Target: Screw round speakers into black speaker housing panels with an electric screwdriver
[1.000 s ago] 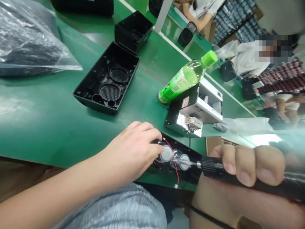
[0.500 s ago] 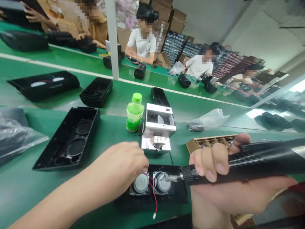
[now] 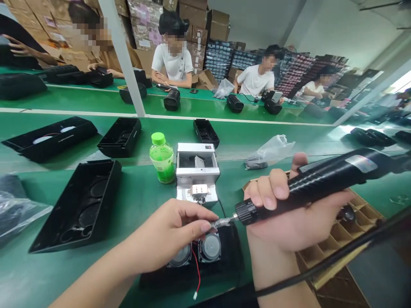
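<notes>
My right hand [image 3: 282,214] is wrapped round a black electric screwdriver [image 3: 321,179], which points left. Its bit [image 3: 224,221] has clear wrap around it. The thumb and forefinger of my left hand [image 3: 180,231] pinch together at the bit's tip; whether a screw is between them is hidden. Just below lies a black speaker housing [image 3: 231,256] holding two round speaker drivers, the right driver [image 3: 210,247] in plain view and the left driver [image 3: 181,256] partly behind my left hand. A red wire [image 3: 198,273] with a white plug trails from between them.
Behind the housing stands a silver screw feeder [image 3: 197,175], beside a green-capped bottle [image 3: 161,158]. An empty black housing [image 3: 77,205] lies left. A divided cardboard box [image 3: 340,231] sits under my right forearm, and a black cable [image 3: 321,263] crosses it. Co-workers sit across the green bench.
The screwdriver's bit has lifted off the right driver and moved up and left to my left fingertips. My left hand has turned from a closed fist to a pinch. The view has shifted.
</notes>
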`<state>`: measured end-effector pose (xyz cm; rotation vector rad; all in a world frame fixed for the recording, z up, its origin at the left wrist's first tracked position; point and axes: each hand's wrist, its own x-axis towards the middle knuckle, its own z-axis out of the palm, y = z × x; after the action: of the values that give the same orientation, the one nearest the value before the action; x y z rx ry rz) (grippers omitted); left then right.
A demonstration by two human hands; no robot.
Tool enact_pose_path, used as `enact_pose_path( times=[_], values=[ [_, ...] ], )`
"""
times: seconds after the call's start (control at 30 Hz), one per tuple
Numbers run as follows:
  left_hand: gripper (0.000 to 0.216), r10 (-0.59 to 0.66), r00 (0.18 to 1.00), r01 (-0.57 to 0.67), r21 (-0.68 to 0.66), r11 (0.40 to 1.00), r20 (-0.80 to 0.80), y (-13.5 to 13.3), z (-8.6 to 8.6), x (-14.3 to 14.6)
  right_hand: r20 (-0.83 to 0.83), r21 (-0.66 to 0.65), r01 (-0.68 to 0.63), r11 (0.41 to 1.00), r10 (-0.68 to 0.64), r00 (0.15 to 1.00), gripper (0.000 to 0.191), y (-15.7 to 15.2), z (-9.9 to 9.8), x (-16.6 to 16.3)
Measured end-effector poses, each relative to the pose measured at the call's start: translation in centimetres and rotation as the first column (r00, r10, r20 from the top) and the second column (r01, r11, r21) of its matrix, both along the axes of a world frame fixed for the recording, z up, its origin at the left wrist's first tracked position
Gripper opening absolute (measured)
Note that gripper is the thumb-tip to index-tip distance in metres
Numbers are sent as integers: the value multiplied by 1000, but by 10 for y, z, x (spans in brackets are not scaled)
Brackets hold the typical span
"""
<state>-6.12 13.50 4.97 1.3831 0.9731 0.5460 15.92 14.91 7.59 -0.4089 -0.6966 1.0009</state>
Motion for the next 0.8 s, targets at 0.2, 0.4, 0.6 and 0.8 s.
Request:
enact_pose_path(
  times=[0.2, 0.4, 0.6, 0.8],
  values=[
    [24, 101, 980, -67, -192, 979, 171, -5, -10, 2, -39, -89, 23, 996, -26, 999, 55, 5, -2, -10],
    [30, 187, 982, -187, -58, 981, -3, -18, -9, 6, -37, -94, 23, 995, -27, 999, 58, 5, -2, -14],
    [31, 312, 926, -221, 368, 903, -211, -14, 0, 9, -44, -124, -14, 992, 9, 999, 59, 11, -6, -10],
    [28, 618, 727, -28, 886, 463, -300, 47, 18, 22, -79, -110, -12, 994, 3, 997, 57, 19, -3, -6]
  ],
)
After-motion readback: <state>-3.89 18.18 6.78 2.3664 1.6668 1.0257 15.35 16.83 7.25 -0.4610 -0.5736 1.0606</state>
